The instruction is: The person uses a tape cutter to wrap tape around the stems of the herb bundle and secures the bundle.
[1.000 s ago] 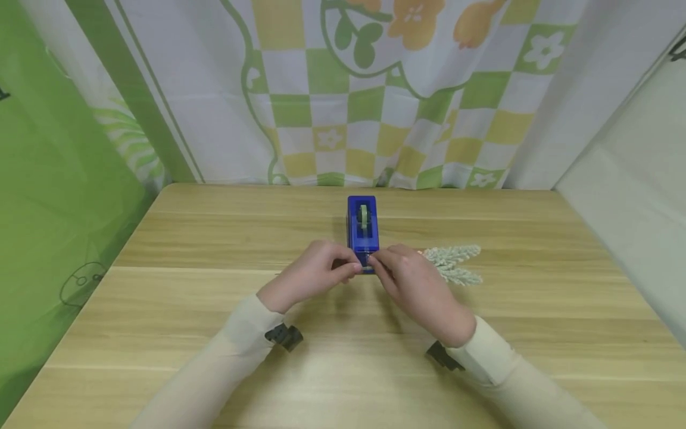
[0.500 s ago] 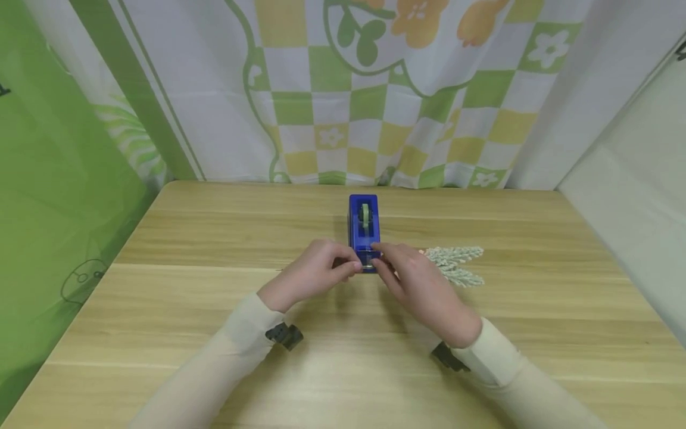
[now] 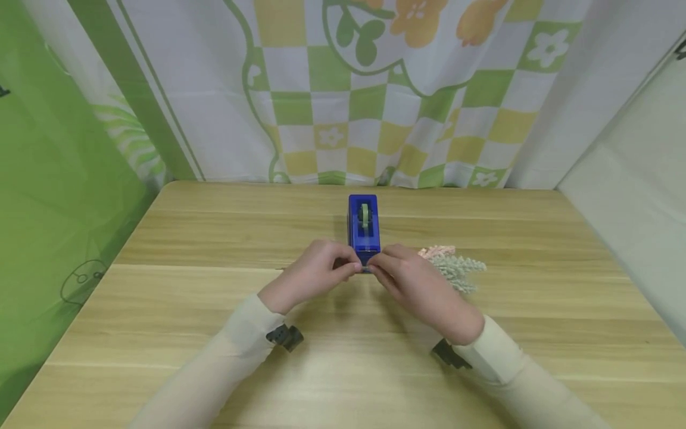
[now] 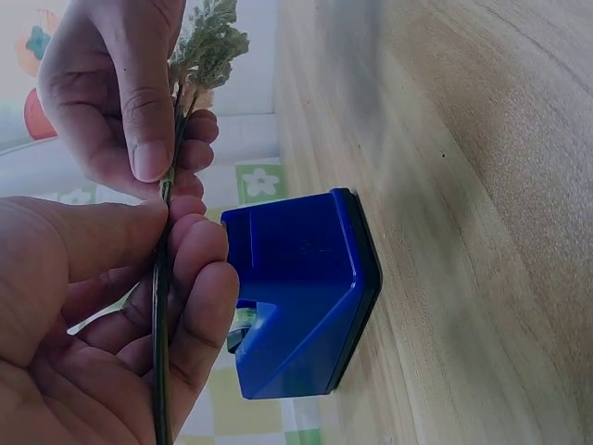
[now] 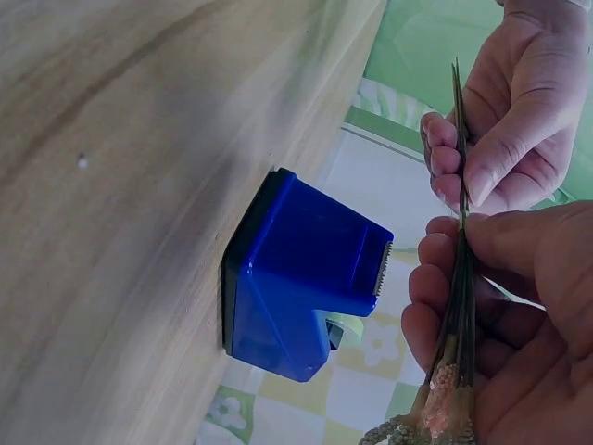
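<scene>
A bunch of flower stems (image 4: 161,324) with grey-green and pink heads (image 3: 455,268) lies across both hands, in front of a blue tape dispenser (image 3: 367,243). My left hand (image 3: 316,271) pinches the thin dark stems between thumb and fingers, their bare ends running along the palm. Right beside it, my right hand (image 3: 420,289) pinches the same stems nearer the heads. Between the two thumbs a narrow pale green band (image 4: 168,176) shows round the stems. The dispenser's toothed cutter (image 5: 384,269) faces the hands, and its roll of tape (image 3: 365,215) sits at the back.
The dispenser stands on a wooden table (image 3: 214,238). A patterned curtain (image 3: 332,113) hangs behind the table's far edge, with a green cloth (image 3: 59,179) on the left and a white one (image 3: 638,161) on the right.
Half a second ago my right thumb and forefinger were apart; now they are back together on the stems, close to the left fingertips. The flower heads have turned, showing more pink.
</scene>
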Action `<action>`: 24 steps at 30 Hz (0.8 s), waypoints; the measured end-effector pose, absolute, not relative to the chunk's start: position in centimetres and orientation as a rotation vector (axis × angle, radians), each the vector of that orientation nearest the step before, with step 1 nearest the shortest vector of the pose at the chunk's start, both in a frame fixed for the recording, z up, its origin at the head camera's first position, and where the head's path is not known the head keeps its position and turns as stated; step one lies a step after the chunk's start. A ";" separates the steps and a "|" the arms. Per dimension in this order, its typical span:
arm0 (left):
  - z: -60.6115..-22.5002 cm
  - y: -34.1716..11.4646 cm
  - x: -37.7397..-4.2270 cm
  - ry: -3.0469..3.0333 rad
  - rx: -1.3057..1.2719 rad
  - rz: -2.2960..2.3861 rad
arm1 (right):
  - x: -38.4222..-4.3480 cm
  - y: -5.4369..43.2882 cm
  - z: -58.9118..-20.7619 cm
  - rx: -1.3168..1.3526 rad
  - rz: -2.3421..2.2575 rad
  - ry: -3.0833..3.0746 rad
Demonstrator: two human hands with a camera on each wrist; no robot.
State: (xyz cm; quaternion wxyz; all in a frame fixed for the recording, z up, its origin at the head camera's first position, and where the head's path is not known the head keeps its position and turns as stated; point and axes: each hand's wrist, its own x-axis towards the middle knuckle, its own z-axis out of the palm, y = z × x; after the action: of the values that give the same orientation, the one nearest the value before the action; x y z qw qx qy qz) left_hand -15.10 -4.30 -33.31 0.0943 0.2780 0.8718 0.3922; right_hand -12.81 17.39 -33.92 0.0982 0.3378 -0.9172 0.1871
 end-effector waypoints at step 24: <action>-33.1 -4.1 -15.1 2.592 0.854 1.096 | -12.6 17.4 -33.6 1.021 0.412 -2.682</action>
State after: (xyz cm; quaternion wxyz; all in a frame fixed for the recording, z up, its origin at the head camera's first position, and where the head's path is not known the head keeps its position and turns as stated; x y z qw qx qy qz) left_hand -15.10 -4.12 -33.10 0.1000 0.2888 0.8770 0.3708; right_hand -12.62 17.36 -33.57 0.1210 0.3497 -0.9183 0.1410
